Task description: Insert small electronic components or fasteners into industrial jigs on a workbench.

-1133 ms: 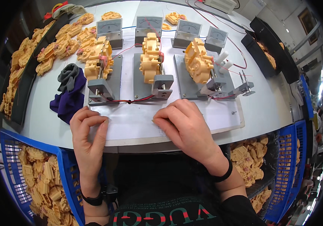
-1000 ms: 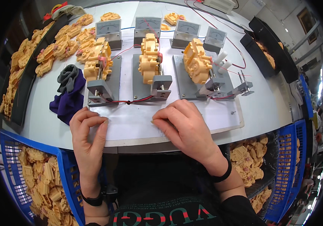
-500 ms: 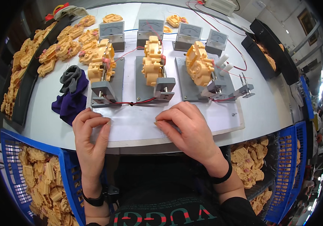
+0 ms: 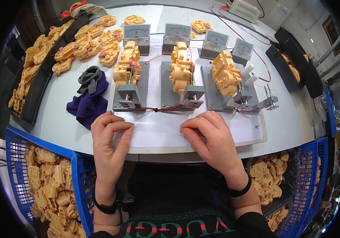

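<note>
My left hand (image 4: 112, 137) hovers over the near left part of the white sheet (image 4: 156, 137), thumb and index fingertips drawn together. Across from it, my right hand (image 4: 213, 139) also pinches thumb and fingers; anything held in either pinch is too small or hidden to make out. Just beyond the hands stand three grey test fixtures, each bearing a yellow plastic gear housing: the left housing (image 4: 127, 67), the middle housing (image 4: 180, 67) and the right housing (image 4: 225, 73). A red and black wire pair (image 4: 156, 110) links the left and middle fixtures. Neither hand touches a fixture.
Several analog meters, such as this one (image 4: 137, 33), line up behind the fixtures. A purple and grey cloth (image 4: 88, 97) lies at left. Black trays (image 4: 33, 105) and blue crates (image 4: 45, 142) hold more yellow housings. A metal bracket with pins (image 4: 271, 101) sticks out at right.
The whole scene has shifted to the right in the view. Both hands keep nearly the same pose and place before the fixtures.
</note>
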Demonstrator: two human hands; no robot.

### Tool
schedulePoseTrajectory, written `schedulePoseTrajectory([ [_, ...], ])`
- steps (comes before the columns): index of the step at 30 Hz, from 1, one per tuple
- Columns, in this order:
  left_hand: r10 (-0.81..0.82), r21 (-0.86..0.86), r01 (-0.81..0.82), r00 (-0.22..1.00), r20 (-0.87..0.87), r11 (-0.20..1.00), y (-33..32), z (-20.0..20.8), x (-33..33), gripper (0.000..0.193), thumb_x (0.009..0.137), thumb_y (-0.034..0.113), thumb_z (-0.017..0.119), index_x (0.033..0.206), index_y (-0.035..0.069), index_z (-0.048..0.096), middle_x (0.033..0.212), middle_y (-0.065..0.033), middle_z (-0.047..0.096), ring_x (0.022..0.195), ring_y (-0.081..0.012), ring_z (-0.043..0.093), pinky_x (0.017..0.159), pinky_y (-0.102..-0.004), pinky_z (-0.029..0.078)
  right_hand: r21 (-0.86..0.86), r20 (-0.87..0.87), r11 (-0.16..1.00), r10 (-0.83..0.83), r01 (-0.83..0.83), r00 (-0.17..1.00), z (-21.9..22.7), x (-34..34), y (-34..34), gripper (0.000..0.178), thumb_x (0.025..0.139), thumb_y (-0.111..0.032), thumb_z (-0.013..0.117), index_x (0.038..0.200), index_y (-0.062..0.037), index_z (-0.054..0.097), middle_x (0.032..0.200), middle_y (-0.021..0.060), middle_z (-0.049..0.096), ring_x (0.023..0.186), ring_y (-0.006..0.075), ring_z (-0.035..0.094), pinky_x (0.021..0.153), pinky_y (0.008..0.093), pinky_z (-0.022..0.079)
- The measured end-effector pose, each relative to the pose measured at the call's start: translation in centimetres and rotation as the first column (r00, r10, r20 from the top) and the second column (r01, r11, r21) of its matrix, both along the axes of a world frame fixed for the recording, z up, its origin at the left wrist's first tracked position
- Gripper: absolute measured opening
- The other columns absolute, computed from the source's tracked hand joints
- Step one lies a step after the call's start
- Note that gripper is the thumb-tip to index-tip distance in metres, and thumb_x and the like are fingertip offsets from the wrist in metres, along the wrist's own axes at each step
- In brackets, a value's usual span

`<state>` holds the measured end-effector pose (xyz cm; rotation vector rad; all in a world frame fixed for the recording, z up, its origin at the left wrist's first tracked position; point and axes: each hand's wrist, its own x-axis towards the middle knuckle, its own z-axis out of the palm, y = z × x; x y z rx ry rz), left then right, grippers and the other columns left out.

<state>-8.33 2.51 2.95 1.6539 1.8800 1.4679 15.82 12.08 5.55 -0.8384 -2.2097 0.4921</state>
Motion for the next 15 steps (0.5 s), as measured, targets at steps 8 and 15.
schedulePoseTrajectory([
  [8,0.004,0.006,-0.004,1.000,-0.005,1.000,0.04,0.01,0.03,0.012,0.091,0.009,0.077,0.103,0.006,0.076,0.114,-0.0072,0.063,0.129,-0.0325,0.052,0.113,-0.0454,0.039,0.001,-0.012,1.000,0.002,-0.002,1.000,-0.02,0.00,0.03,0.009,0.092,-0.011,0.078,0.094,-0.0060,0.072,0.089,0.0069,0.066,0.086,0.0284,0.064,0.079,0.0399,0.050],
  [15,0.000,-0.014,0.000,1.000,-0.023,1.000,0.06,0.31,0.09,0.011,0.092,0.008,0.077,0.103,0.006,0.075,0.116,-0.0079,0.063,0.130,-0.0323,0.052,0.113,-0.0456,0.040,0.014,-0.027,1.000,-0.009,0.009,1.000,-0.30,0.13,0.16,0.009,0.092,-0.012,0.078,0.094,-0.0062,0.072,0.088,0.0072,0.065,0.085,0.0290,0.063,0.078,0.0402,0.050],
])
